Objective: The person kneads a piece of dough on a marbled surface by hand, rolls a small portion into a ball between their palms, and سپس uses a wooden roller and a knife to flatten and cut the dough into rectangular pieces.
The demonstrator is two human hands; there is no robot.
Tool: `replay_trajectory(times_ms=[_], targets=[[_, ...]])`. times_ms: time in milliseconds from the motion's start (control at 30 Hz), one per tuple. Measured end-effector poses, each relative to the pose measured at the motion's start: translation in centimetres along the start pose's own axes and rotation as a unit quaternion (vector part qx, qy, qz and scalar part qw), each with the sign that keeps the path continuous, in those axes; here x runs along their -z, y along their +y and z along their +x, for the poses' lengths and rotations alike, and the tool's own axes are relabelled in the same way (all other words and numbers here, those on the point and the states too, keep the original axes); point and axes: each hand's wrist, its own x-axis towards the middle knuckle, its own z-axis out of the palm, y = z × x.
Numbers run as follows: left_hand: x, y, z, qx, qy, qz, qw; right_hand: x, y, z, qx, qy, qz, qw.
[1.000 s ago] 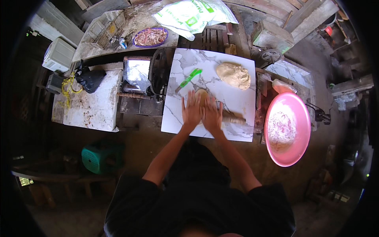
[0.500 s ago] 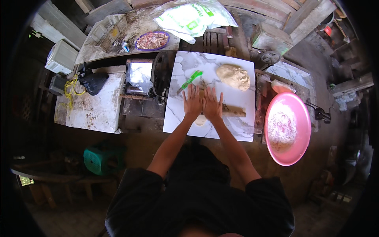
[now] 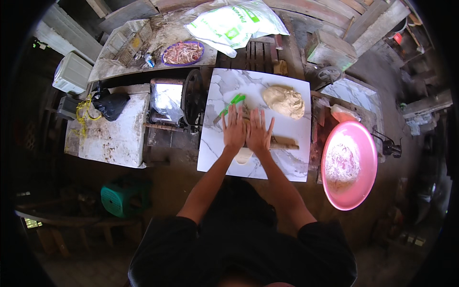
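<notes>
My left hand (image 3: 234,130) and my right hand (image 3: 258,132) lie side by side over the middle of a white marbled board (image 3: 210,148), fingers stretched and spread. Under my palms is what looks like a wooden rolling pin (image 3: 285,144); only its right part shows beyond my right hand. A pale, flat piece of dough (image 3: 244,156) peeks out on the near side of my wrists. Just past my left fingertips lies a knife with a bright green handle (image 3: 236,99). The large lump of dough (image 3: 284,101) rests at the board's far right.
Right of the board stands a pink basin (image 3: 363,179) holding white flour. A hand-cranked machine with a dark wheel (image 3: 192,98) sits at left. Farther back are a purple-rimmed plate (image 3: 163,56) of pinkish strips and a white-green sack (image 3: 234,26). A green stool (image 3: 114,200) stands lower left.
The whole scene sits slightly lower in the picture. Against the board, my hands have slid a little away from me; knife and dough lump keep their places.
</notes>
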Motion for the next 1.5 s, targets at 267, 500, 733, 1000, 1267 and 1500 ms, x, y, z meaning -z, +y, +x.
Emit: replay_trajectory(times_ms=[267, 500, 733, 1000, 1267, 1500], targets=[[0.1, -0.5, -1.2, -0.029, 0.023, -0.026, 0.999, 1.1, -1.0, -0.5, 0.012, -0.018, 0.001, 1.000], [0.3, -2.0, -6.3, -0.040, 0.073, -0.199, 0.976, 1.5, 0.4, -8.6, 0.156, -0.075, 0.115, 0.978], [0.1, -5.2, -2.1, 0.005, -0.011, -0.417, 0.909, 2.1, 3.1, -5.3, 0.049, -0.016, 0.106, 0.993], [-3.8, -5.0, 0.3, -0.243, -0.118, -0.259, 0.927, 0.5, 8.3, -3.9, -0.076, 0.054, 0.050, 0.994], [-3.0, -4.5, -0.3, -0.256, -0.121, -0.280, 0.917, -0.3, 8.0, -5.1, -0.093, 0.014, 0.043, 0.995], [-3.0, -4.1, -0.5, -0.339, -0.090, -0.147, 0.925, -0.4, 8.1, -4.8, -0.086, 0.007, 0.059, 0.995]])
